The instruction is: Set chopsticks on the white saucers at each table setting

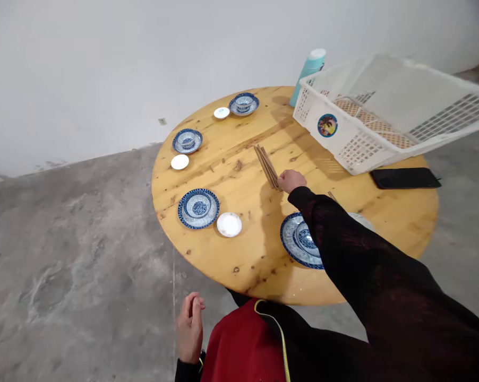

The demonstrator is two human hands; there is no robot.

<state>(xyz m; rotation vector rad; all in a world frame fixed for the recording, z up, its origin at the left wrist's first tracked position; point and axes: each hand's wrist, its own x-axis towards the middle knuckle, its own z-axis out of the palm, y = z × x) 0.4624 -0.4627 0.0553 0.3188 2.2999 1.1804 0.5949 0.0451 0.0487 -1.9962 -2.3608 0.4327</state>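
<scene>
Chopsticks (266,167) on table (223,180) between plates (181,210) and crate (345,139), phone (405,178) before crate, bottle (311,64) behind

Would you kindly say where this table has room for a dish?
Bare table lies between the chopsticks and leftmost saucer, and at the near edge, left of the partly hidden plate. The right is crowded: basket, bottle, black device.

On the round wooden table (207,180) we see blue-patterned plates (203,225), white saucers (229,225), chopsticks (266,165), a white basket (347,143), a turquoise bottle (308,71) and a black phone (405,178).
</scene>
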